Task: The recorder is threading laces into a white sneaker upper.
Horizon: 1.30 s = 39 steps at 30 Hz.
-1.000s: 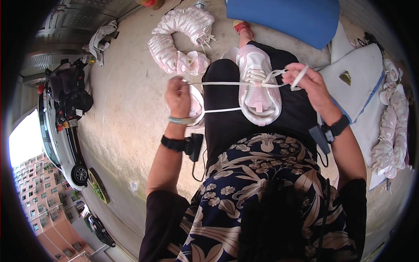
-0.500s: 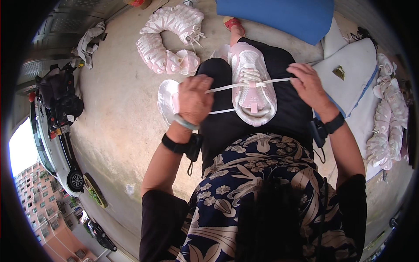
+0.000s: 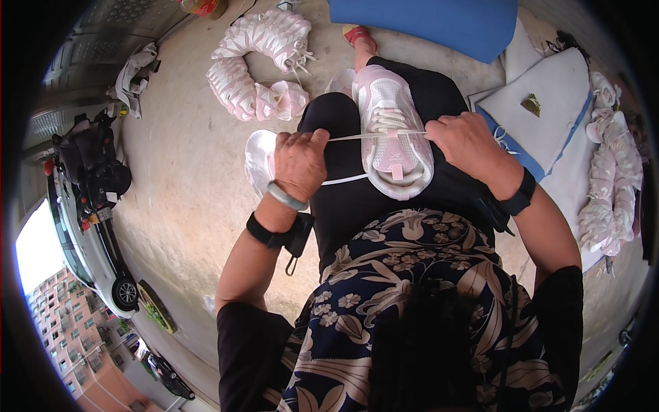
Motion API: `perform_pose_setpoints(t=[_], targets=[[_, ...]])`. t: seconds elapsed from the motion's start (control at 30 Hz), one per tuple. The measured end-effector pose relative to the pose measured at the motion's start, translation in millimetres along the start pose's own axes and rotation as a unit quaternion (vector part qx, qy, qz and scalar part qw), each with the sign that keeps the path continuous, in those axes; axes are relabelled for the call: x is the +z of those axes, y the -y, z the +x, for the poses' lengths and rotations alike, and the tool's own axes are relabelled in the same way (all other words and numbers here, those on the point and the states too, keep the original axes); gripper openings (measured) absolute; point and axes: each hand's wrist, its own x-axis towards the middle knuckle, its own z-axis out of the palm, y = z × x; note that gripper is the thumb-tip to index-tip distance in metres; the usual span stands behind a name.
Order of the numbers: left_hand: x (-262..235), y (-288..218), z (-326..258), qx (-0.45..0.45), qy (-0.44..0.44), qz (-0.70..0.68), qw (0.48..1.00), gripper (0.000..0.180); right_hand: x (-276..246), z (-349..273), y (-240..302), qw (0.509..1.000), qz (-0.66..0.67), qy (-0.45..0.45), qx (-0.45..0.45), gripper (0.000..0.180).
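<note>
A pink and white sneaker (image 3: 393, 130) lies on my lap, toe pointing away from me. White shoelace (image 3: 349, 137) runs through its eyelets and stretches out to both sides. My left hand (image 3: 301, 162) is closed on the lace to the left of the shoe, and another length of lace slants from near this hand to the shoe's collar. On the other side, my right hand (image 3: 467, 145) grips the lace close to the shoe's right edge. Beside my left hand sits a white and pink shoe part (image 3: 259, 159), partly hidden by the hand.
A curved row of nested pink and white shoe uppers (image 3: 237, 69) lies on the concrete floor ahead. More uppers (image 3: 609, 185) are stacked at the right, next to a white cloth (image 3: 542, 103) with blue edging. A blue sheet (image 3: 425, 24) spreads at the far side; a parked car (image 3: 89, 240) stands left.
Both hands have closed on the lace, which is now taut and straight across the shoe. My right hand has moved in toward the shoe and turned, its fingers curled.
</note>
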Motion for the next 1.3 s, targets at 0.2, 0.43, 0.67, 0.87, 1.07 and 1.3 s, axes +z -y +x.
perform_pose_setpoints(t=[0.2,0.43,0.67,0.87,1.07,1.3], targets=[[10,6,-33,-0.017,0.035,-0.077,0.996,0.010,18,-40,-4,0.999,0.004,-0.018,0.041,0.009],[-1,39,-66,-0.040,0.029,-0.066,0.997,0.003,16,-108,-55,0.991,-0.010,-0.099,0.084,0.007],[-33,134,-135,-0.201,0.030,-0.006,0.979,0.005,-7,-236,-126,0.977,-0.066,-0.078,0.187,0.015],[-67,213,-173,-0.262,-0.027,0.051,0.963,0.013,-53,-310,-187,0.945,-0.161,-0.083,0.274,0.018],[-34,157,-112,-0.471,-0.060,-0.383,0.792,0.015,-10,-254,-178,0.897,0.190,-0.193,0.348,0.010],[-9,-11,-16,-0.421,0.235,-0.622,0.617,0.014,1,-72,-7,0.667,0.643,0.032,0.374,0.020]])
